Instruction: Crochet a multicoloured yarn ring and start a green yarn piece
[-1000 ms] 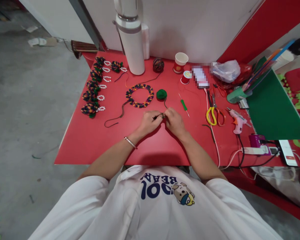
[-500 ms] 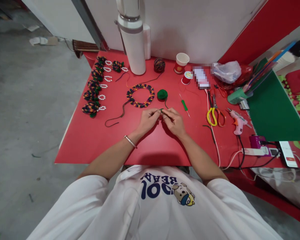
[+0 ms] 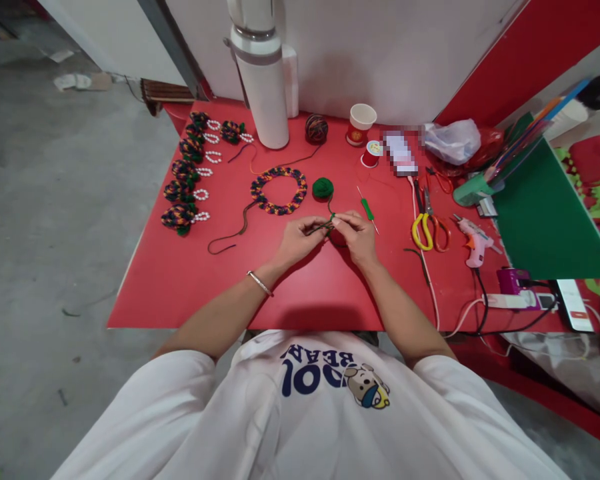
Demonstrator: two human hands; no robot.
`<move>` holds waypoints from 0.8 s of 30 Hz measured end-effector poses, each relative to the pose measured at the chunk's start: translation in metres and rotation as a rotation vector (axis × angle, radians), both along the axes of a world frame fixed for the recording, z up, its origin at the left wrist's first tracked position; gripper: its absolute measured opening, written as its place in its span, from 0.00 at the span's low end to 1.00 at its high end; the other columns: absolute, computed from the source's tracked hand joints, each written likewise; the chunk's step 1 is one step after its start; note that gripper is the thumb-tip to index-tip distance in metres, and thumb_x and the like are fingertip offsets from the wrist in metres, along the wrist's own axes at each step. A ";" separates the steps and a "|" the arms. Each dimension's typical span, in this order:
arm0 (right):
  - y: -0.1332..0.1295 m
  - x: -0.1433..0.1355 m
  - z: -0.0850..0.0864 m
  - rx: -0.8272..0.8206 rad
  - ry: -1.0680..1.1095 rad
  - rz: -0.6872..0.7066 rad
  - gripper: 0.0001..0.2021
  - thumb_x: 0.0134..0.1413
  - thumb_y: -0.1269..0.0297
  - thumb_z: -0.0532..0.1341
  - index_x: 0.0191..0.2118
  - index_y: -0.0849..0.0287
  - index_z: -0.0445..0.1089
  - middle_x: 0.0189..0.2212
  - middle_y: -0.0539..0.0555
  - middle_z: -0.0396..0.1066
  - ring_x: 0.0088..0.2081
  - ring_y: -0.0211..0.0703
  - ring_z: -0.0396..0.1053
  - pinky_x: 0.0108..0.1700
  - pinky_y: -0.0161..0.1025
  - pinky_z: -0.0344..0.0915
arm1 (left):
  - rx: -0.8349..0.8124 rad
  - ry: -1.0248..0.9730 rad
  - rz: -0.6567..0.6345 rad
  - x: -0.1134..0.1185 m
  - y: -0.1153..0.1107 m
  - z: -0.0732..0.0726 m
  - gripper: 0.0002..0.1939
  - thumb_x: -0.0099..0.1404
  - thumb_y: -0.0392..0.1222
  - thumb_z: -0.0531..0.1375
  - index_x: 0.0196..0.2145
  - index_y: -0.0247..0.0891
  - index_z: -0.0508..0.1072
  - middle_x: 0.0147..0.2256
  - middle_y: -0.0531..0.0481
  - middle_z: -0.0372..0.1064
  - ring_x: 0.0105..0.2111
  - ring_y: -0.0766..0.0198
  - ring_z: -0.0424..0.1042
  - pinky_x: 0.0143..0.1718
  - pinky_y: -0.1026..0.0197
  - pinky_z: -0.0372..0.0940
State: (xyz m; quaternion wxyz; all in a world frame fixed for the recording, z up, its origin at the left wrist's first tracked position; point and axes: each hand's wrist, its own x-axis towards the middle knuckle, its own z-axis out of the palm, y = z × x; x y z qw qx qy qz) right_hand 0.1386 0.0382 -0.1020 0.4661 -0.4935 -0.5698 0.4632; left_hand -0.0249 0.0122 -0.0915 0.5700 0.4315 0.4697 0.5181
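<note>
Green yarn (image 3: 331, 217) runs from a small green ball of yarn (image 3: 323, 188) down to my hands, which meet just in front of it. My left hand (image 3: 303, 239) is closed, its fingertips pinching the yarn. Closed as well, my right hand (image 3: 355, 233) pinches the same yarn between thumb and forefinger. The part between the fingertips is small and partly hidden. Beyond my left hand lies a multicoloured crocheted ring (image 3: 279, 191) with a loose tail. Right of the ball rests a green-handled crochet hook (image 3: 367, 208).
Several crocheted pieces with white bead loops (image 3: 179, 217) line the left edge of the red table (image 3: 260, 307). A white bottle (image 3: 263, 93), paper cup (image 3: 362, 123) and thread spool (image 3: 373, 153) stand at the back. Scissors (image 3: 423, 230), a pink glue gun (image 3: 475, 243) and cables lie right.
My right hand has shifted slightly right and turned, and my fingertips have moved a little apart. More green yarn shows between them.
</note>
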 end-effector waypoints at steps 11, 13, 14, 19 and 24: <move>-0.005 -0.006 0.003 -0.127 0.197 0.110 0.07 0.49 0.54 0.73 0.34 0.49 0.85 0.29 0.47 0.66 0.34 0.37 0.65 0.39 0.40 0.67 | -0.155 -0.174 -0.048 0.001 0.000 0.000 0.19 0.48 0.46 0.78 0.36 0.36 0.82 0.23 0.55 0.73 0.18 0.73 0.61 0.21 0.66 0.54; -0.005 -0.007 0.004 -0.170 0.226 0.140 0.08 0.48 0.54 0.74 0.33 0.50 0.85 0.29 0.47 0.66 0.32 0.36 0.64 0.36 0.39 0.65 | -0.139 -0.153 -0.008 0.000 0.001 0.000 0.20 0.48 0.42 0.77 0.40 0.36 0.82 0.20 0.58 0.70 0.18 0.74 0.60 0.21 0.67 0.53; -0.005 -0.007 0.004 -0.182 0.234 0.148 0.08 0.47 0.54 0.74 0.32 0.50 0.85 0.28 0.47 0.66 0.32 0.36 0.64 0.35 0.38 0.64 | -0.121 -0.137 0.003 0.000 0.002 0.000 0.21 0.48 0.39 0.76 0.42 0.37 0.83 0.19 0.60 0.68 0.18 0.74 0.59 0.22 0.67 0.54; -0.003 -0.005 0.004 -0.171 0.236 0.140 0.09 0.47 0.53 0.74 0.32 0.52 0.84 0.27 0.46 0.66 0.29 0.33 0.62 0.33 0.37 0.61 | -0.009 -0.026 0.000 -0.002 0.004 0.001 0.06 0.53 0.39 0.72 0.30 0.36 0.83 0.25 0.53 0.76 0.26 0.68 0.70 0.32 0.64 0.65; 0.003 0.000 0.008 -0.163 0.261 0.029 0.09 0.46 0.55 0.74 0.30 0.55 0.82 0.22 0.44 0.66 0.25 0.31 0.60 0.31 0.36 0.60 | -0.002 0.085 0.031 -0.004 0.004 -0.003 0.09 0.55 0.45 0.73 0.29 0.36 0.85 0.31 0.46 0.82 0.30 0.63 0.73 0.36 0.60 0.68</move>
